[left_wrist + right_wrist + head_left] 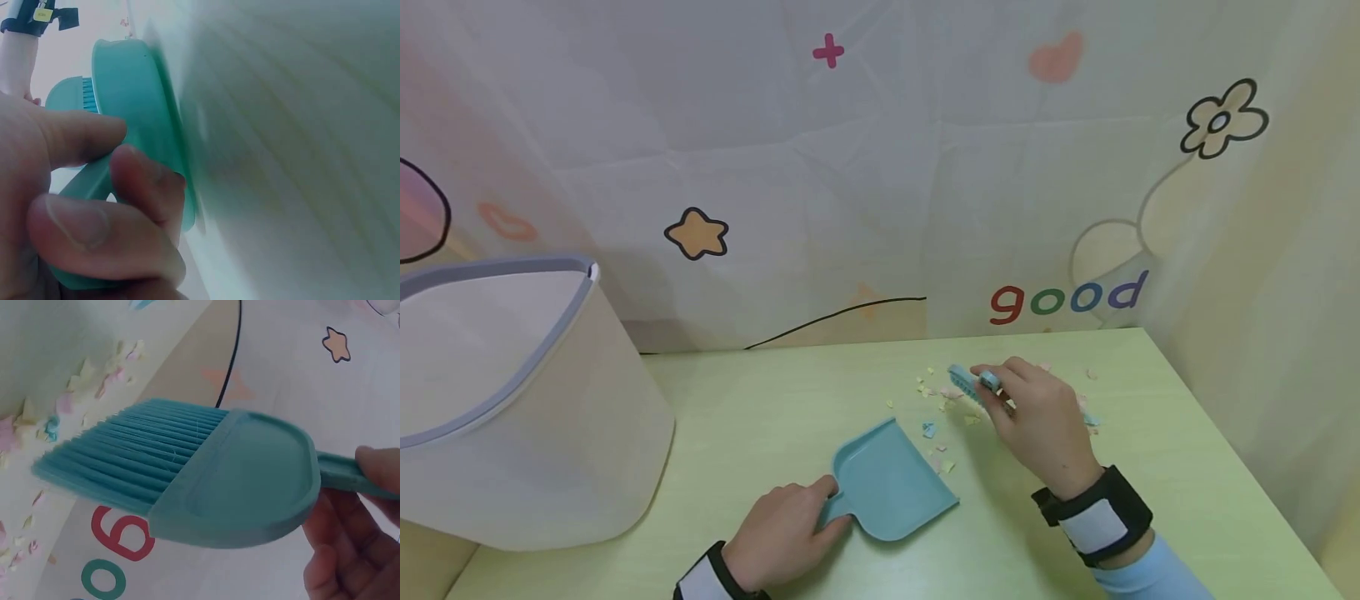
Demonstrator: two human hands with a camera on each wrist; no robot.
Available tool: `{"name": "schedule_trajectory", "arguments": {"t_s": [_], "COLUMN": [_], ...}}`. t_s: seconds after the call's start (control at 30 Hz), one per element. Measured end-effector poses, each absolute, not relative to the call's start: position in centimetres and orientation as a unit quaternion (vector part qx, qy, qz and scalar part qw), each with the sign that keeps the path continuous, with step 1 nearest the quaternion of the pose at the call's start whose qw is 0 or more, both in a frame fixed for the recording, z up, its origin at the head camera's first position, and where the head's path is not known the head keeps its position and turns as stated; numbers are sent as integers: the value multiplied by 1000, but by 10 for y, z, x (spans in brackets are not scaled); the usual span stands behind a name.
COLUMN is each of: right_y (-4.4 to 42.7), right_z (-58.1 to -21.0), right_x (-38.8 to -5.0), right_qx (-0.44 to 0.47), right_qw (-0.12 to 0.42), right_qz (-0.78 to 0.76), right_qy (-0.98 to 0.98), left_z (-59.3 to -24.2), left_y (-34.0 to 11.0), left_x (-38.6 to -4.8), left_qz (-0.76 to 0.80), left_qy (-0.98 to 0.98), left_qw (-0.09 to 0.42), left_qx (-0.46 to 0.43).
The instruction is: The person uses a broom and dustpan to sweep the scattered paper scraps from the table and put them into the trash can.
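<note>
My left hand (786, 533) grips the handle of a blue-green dustpan (891, 483), whose flat edge faces right toward scattered paper scraps (950, 394). In the left wrist view, fingers curl round the handle below the dustpan (128, 87). My right hand (1045, 417) holds a small brush (964, 381) by its handle, above the scraps to the right of the dustpan. The right wrist view has the brush (244, 481) large, its bristles pointing left, with my right hand (362, 544) round the handle. No scraps show in the dustpan.
A large white bin (550, 417) with a grey-purple rim stands at the left of the pale green table (737, 400). Behind the table hangs a printed curtain (850, 183). More scraps (1091, 420) lie to the right, partly behind my right hand.
</note>
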State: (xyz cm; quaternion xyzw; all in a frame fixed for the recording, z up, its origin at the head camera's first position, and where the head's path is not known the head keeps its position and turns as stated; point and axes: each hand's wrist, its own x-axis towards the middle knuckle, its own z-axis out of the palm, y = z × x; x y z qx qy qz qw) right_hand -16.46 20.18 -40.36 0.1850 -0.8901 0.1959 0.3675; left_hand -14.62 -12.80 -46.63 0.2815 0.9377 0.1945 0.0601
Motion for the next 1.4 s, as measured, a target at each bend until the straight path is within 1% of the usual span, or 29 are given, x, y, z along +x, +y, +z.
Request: {"name": "schedule_trajectory", "arguments": {"t_s": [0.13, 0.27, 0.37, 0.47, 0.57, 0.7, 0.8, 0.97, 1.2, 1.4], "right_y": [200, 196, 194, 196, 199, 199, 196, 192, 185, 175], "right_z": [-411, -417, -415, -408, -399, -394, -397, -407, -422, -428], "right_x": [-169, -171, -168, -164, -160, -155, -154, -158, -163, -161], "right_qx": [222, 260, 288, 303, 286, 224, 179, 153, 174, 197], "right_qw": [355, 325, 299, 299, 326, 364, 377, 374, 361, 354], "right_qz": [153, 149, 161, 182, 213, 237, 227, 197, 197, 220], "right_qy": [-895, -897, -895, -887, -876, -873, -880, -893, -895, -888], "left_z": [-469, -471, -472, -472, -471, -470, -470, -470, -470, -471], "left_y": [-128, -128, -128, -128, -128, -128, -128, -128, -128, -127], "left_x": [-147, -148, -148, -148, -149, -150, -151, -151, -151, -151], "left_qz": [193, 195, 194, 192, 192, 192, 193, 198, 201, 204], "left_qy": [939, 939, 939, 940, 940, 942, 942, 942, 940, 938], "left_qw": [63, 65, 61, 58, 61, 70, 73, 73, 62, 57], "left_qx": [278, 276, 276, 276, 274, 267, 263, 262, 269, 274]}}
